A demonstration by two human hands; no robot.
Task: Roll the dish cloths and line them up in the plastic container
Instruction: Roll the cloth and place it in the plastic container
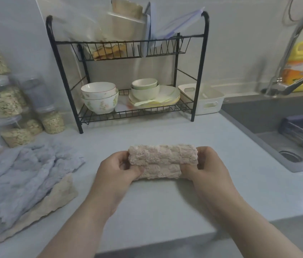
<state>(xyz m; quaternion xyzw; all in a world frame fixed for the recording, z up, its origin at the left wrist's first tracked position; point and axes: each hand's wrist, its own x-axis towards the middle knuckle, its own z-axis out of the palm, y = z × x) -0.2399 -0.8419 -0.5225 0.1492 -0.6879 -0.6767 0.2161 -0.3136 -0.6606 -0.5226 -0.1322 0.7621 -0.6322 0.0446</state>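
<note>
Over my feed I see both hands on a beige dish cloth [162,162], rolled into a thick cylinder that lies crosswise at the middle of the pale countertop [147,205]. The left hand [118,169] grips the roll's left end with its thumb pressed on the front. The right hand [207,167] grips the right end the same way. The other fingers of each hand curl behind the ends, out of my sight, so I cannot say how far they wrap. Nor can I tell whether the roll rests on the counter or is lifted just off it.

To the left lies a heap of blue-grey cloths [22,170] on top of a beige cloth [62,193] of which only the edge shows. The heap runs off the frame's left side.

The white plastic container [205,101] sits well apart from the roll, at the back of the counter just right of the black dish rack [128,75]. Its left end is behind the rack's leg, and whatever lies inside is too faint for me to make out.

The jars [5,105] at far left are blurred. A yellow detergent bottle [301,66] stands behind the faucet [288,58] and is cut off by the right edge.
</note>
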